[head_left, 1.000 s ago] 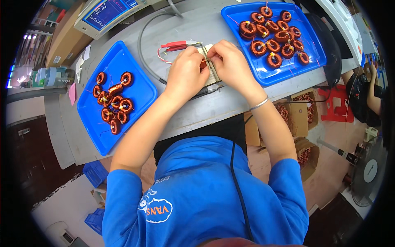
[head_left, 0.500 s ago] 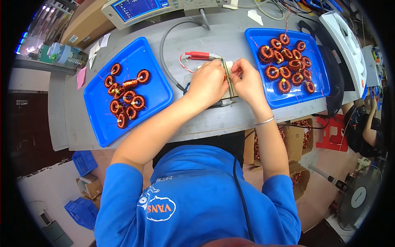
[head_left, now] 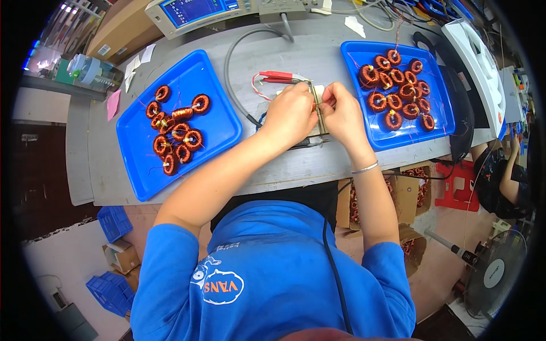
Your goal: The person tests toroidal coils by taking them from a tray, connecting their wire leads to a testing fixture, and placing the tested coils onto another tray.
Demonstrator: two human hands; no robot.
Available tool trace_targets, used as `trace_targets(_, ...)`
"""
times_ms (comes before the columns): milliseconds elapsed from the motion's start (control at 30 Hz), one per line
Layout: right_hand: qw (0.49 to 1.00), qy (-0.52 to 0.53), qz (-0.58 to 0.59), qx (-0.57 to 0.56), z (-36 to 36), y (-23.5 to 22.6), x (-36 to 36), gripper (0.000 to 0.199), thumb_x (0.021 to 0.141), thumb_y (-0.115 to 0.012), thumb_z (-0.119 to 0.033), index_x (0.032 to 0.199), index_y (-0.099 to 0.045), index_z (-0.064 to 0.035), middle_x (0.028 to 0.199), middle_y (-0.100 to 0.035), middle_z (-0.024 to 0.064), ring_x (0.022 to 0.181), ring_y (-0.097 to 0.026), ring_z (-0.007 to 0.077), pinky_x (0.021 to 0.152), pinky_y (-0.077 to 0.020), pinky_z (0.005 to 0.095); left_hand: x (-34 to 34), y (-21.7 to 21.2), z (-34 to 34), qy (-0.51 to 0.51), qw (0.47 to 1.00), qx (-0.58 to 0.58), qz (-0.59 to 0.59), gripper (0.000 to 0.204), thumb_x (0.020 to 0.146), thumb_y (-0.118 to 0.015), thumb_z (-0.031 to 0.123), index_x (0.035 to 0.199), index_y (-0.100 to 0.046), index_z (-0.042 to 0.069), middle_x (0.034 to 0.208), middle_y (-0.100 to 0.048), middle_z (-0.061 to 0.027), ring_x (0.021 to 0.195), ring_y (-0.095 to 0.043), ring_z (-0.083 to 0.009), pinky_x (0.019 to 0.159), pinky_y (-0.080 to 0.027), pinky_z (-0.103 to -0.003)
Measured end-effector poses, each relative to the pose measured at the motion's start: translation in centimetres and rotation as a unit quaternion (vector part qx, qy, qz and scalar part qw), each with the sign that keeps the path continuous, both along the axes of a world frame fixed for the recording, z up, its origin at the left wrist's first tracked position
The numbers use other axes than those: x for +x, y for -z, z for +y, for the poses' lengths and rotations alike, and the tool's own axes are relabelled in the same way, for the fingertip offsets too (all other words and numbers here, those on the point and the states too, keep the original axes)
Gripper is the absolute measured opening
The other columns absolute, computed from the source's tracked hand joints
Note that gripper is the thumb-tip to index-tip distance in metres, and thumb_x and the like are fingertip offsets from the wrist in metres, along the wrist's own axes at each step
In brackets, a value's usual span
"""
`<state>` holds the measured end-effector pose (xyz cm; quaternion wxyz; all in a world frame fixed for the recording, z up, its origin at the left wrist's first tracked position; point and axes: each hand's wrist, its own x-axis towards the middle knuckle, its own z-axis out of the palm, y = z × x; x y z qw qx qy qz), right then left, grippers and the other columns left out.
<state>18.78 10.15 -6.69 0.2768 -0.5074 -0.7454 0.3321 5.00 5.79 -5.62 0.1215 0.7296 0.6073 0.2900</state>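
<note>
Over a small test fixture (head_left: 316, 129) with metal bars, my two hands are close together. My left hand (head_left: 289, 115) is closed, its fingers curled round a copper-wound coil (head_left: 313, 107), of which only an orange sliver shows. Just right of the bars, my right hand (head_left: 343, 113) pinches thumb and finger together; whatever lies between them is too small to make out. A red-handled clip (head_left: 278, 76) with a red and white lead lies behind my left hand. Copper ring coils with thin wire ends lie in a left blue tray (head_left: 219, 128) and a right blue tray (head_left: 392, 139).
A measuring instrument (head_left: 196, 14) with a lit screen stands at the back, and a grey cable (head_left: 228, 62) loops from it toward the fixture. A white casing (head_left: 475, 68) stands at the far right. Below the table edge are cartons (head_left: 406, 196) of coils and a fan (head_left: 495, 273).
My hands stay at the fixture in nearly the same pose. The whole view has shifted slightly, and the readout on the instrument's screen looks different.
</note>
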Motion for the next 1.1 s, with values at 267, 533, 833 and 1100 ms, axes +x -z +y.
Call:
trace_targets(267, 1.0, 0.0, -0.001, 0.005, -0.1, 0.0, 0.0, 0.014, 0.072, -0.06, 0.0, 0.082, -0.051, -0.005, 0.081, -0.06, 0.0126, 0.084, -0.059, 0.0331, 0.069, -0.0464, 0.0415, 0.0, 0.1, 0.0, -0.002, 1.0, -0.003, -0.001, 0.012, 0.067, -0.062, 0.008, 0.074, -0.063, -0.001, 0.081, -0.058, -0.0136, 0.079, -0.058, -0.0328, 0.07, -0.048, -0.042)
trace_targets(533, 1.0, 0.002, -0.006, 0.014, -0.5, -0.1, -0.1, 0.012, 0.073, -0.057, 0.002, 0.08, -0.051, -0.0049, 0.081, -0.06, 0.0129, 0.084, -0.057, 0.0337, 0.07, -0.0454, 0.0425, 0.0, -0.1, 0.1, 0.002, 1.0, 0.004, 0.007, 0.011, 0.067, -0.062, 0.008, 0.072, -0.063, -0.001, 0.079, -0.058, -0.0147, 0.078, -0.058, -0.0329, 0.069, -0.048, -0.042)
trace_targets(833, 0.898, -0.026, -0.066, 0.434, -1.2, -5.9, 2.3, 0.016, 0.068, -0.055, 0.005, 0.078, -0.051, -0.0071, 0.079, -0.05, 0.0103, 0.076, -0.047, 0.0288, 0.067, -0.037, 0.0391, -4.5, -5.3, -0.8, 0.114, 0.991, 0.068, -0.031, 0.048, 0.07, -0.076, 0.027, 0.108, -0.059, 0.003, 0.097, -0.056, -0.0162, 0.092, -0.058, -0.0318, 0.08, -0.049, -0.039)
trace_targets(1100, 0.859, 0.171, -0.172, 0.45, 4.2, -5.6, 14.0, 0.012, 0.074, -0.057, 0.005, 0.081, -0.055, -0.0043, 0.081, -0.058, 0.0105, 0.078, -0.053, 0.0305, 0.071, -0.0426, 0.039, -17.1, -4.8, -1.6, -0.107, 0.883, -0.331, 0.315, 0.056, 0.063, -0.076, 0.031, 0.108, -0.062, 0.001, 0.096, -0.064, -0.0212, 0.095, -0.061, -0.0357, 0.084, -0.048, -0.039)
